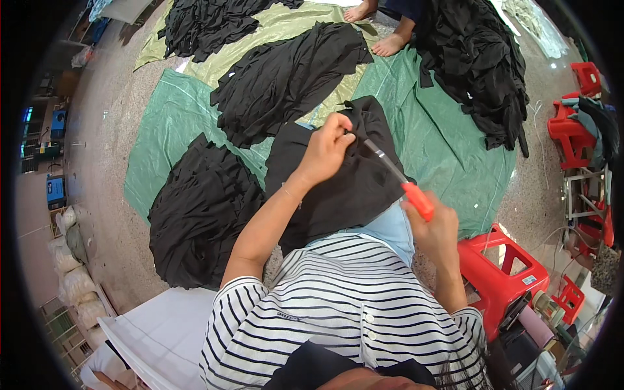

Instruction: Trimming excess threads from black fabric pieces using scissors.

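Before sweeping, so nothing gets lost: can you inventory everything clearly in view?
Black garment: one, black, centre
Red-handled tool: one, red-silver, centre right
Blue cloth: uncertain, pale blue, beneath garment
Cloth heaps: four, black, around garment
Green tarp: one, green, centre
Olive tarp: one, olive, top
Stools: several, red, right
White sheet: one, white, lower left
Sacks: several, whitish, left edge
Another person's feet: two, bare, top
Striped shirt: one, black-white, bottom
Left hand: one, bare, pinching garment
Right hand: one, bare, gripping tool
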Demonstrator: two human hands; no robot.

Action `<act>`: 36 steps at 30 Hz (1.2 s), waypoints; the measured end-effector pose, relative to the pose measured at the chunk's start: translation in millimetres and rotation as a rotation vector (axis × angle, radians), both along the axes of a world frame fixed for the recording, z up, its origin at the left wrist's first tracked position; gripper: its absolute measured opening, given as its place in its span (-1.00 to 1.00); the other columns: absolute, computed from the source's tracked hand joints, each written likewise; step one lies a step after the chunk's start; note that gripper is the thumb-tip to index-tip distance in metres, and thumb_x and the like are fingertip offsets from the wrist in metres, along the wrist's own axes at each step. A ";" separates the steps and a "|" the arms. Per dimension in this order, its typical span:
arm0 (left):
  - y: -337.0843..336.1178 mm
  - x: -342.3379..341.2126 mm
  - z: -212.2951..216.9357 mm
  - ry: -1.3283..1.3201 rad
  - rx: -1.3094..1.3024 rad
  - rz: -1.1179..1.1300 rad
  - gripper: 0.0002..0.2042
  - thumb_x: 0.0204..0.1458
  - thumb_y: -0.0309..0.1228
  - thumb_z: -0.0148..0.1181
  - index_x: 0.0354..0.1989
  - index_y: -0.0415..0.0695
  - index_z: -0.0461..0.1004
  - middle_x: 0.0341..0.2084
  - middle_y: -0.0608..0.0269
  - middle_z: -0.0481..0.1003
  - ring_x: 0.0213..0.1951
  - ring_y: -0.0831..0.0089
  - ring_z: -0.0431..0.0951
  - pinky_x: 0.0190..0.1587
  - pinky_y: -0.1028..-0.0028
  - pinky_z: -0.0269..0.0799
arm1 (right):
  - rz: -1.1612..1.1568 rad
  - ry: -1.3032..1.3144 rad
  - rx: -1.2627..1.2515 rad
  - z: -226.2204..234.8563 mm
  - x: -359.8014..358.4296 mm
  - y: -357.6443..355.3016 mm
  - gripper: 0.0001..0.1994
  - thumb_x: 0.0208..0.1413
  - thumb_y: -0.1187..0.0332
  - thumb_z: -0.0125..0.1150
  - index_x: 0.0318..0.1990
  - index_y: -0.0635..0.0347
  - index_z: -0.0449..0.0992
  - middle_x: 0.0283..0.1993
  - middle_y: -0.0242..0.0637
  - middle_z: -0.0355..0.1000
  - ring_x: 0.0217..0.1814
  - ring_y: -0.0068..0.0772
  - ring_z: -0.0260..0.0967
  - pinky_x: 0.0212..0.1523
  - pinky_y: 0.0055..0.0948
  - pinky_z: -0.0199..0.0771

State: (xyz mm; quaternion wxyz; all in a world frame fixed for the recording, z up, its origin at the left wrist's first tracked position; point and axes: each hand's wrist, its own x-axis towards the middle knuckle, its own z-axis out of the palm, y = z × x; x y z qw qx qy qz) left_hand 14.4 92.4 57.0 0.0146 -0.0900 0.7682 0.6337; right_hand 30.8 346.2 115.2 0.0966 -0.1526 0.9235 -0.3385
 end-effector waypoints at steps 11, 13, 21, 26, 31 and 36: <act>53.2 22.5 -20.9 0.585 -0.598 -0.214 -0.81 -0.19 -0.53 0.34 -0.39 -0.23 0.47 -0.20 0.09 0.41 -0.20 0.12 0.44 -0.18 0.28 0.41 | -0.305 -0.024 0.147 -6.6 21.8 51.1 -0.70 0.11 0.07 0.25 -0.27 0.13 0.49 -0.54 0.03 0.44 -0.43 0.23 0.42 -0.45 0.03 0.33; 52.6 9.9 -26.0 0.563 -0.682 -0.244 -0.81 -0.16 -0.57 0.31 -0.34 -0.25 0.47 -0.24 0.14 0.41 -0.22 0.15 0.45 -0.19 0.26 0.41 | -0.312 -0.044 0.177 -17.6 24.9 50.7 -0.70 0.10 0.07 0.26 -0.28 0.14 0.49 -0.54 0.04 0.44 -0.43 0.23 0.42 -0.45 0.04 0.34; 47.1 -31.9 -22.5 0.166 -0.881 -0.910 -0.78 -0.10 -0.42 0.32 -0.22 -0.02 0.55 -0.30 0.23 0.36 -0.11 0.22 0.45 -0.14 0.22 0.43 | -0.199 -0.115 0.204 -30.6 33.2 53.3 -0.69 0.10 0.08 0.26 -0.27 0.16 0.48 -0.57 0.02 0.42 -0.45 0.21 0.40 -0.48 0.01 0.30; 47.5 -27.1 -19.4 0.216 -0.889 -0.888 -0.89 -0.14 -0.46 0.23 -0.39 -0.05 0.53 -0.36 0.18 0.41 -0.24 0.13 0.51 -0.19 0.22 0.47 | -0.204 -0.135 0.172 -29.9 39.4 54.8 -0.70 0.08 0.11 0.28 -0.30 0.16 0.46 -0.60 -0.02 0.40 -0.50 0.18 0.39 -0.51 -0.02 0.29; 34.9 -37.8 -26.6 0.158 -0.596 -0.737 -0.89 -0.14 -0.51 0.11 -0.40 -0.20 0.49 -0.45 0.03 0.54 -0.34 0.04 0.55 -0.28 0.19 0.46 | -0.144 -0.130 0.135 -25.3 39.9 50.7 -0.71 0.07 0.12 0.30 -0.32 0.15 0.46 -0.63 -0.04 0.38 -0.52 0.14 0.39 -0.54 -0.07 0.28; 23.4 -36.2 -24.0 -0.108 -0.332 -0.644 -0.86 -0.03 -0.57 0.07 -0.31 -0.25 0.52 -0.50 0.09 0.54 -0.43 0.31 0.57 -0.29 0.39 0.46 | -0.101 -0.147 0.120 -24.2 44.9 39.0 -0.66 0.06 0.09 0.31 -0.42 0.17 0.38 -0.62 -0.07 0.42 -0.57 0.11 0.40 -0.56 -0.06 0.32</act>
